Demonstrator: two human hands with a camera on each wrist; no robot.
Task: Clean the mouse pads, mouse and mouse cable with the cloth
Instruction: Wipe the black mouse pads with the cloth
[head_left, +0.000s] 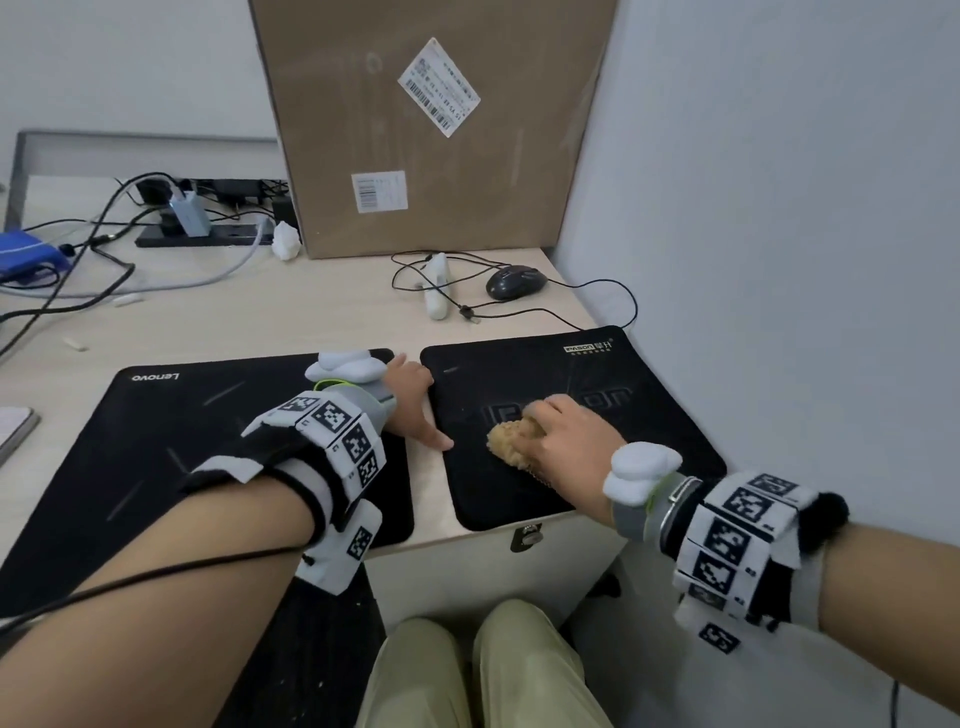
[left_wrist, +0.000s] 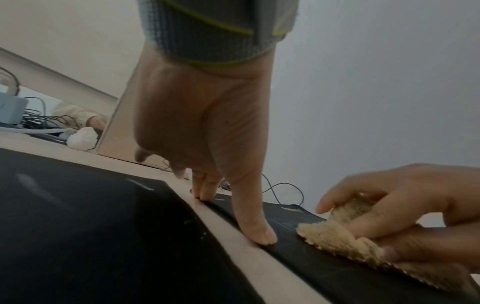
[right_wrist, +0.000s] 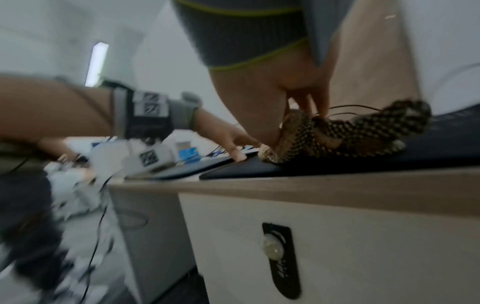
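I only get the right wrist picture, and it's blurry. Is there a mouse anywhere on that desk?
Observer: Yes. The head view shows a black mouse lying beyond the right pad, with no hand on it.
Operator: What is the other hand doing?
Observer: In the left wrist view the left hand presses its thumb and fingertips on that pad's left edge, apparently to hold it down.
Operator: And the checkered lump under the fingers here?
Observer: It is the cloth. The left wrist view shows its other side, tan and fluffy, bunched in the right hand on the pad.
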